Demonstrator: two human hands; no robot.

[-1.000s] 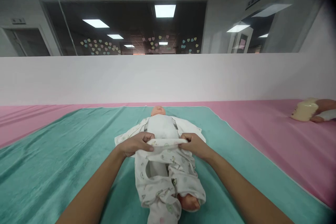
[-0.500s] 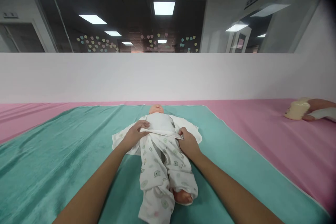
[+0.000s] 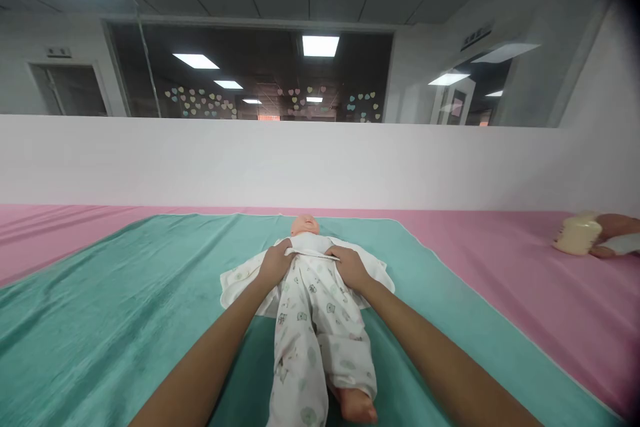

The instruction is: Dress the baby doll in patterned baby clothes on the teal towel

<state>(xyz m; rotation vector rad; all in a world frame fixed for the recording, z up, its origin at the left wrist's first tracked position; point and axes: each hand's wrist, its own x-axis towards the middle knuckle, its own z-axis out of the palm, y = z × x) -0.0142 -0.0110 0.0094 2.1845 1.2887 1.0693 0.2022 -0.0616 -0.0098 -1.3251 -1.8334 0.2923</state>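
A baby doll (image 3: 305, 225) lies on its back, head away from me, on a teal blanket (image 3: 150, 293). It wears white patterned pants (image 3: 313, 287) and a white top spread open at both sides. My left hand (image 3: 276, 263) is closed on the left side of the pants' waistband. On the other side, my right hand (image 3: 349, 267) pinches the same waistband, which stretches between both hands across the doll's belly. One bare foot (image 3: 357, 405) sticks out of the right pant leg. The end of the left leg runs out of view.
Pink cloth (image 3: 480, 240) lies under and around the blanket. At the far right sits a pale yellow, bottle-like object (image 3: 577, 235), beside a skin-coloured shape with white cloth. A low white wall (image 3: 280, 163) with windows above closes off the back.
Both hands have drawn the waistband higher up the doll's belly, and the pant legs lie straighter. My left fingers have closed more around the cloth. The camera has tilted up.
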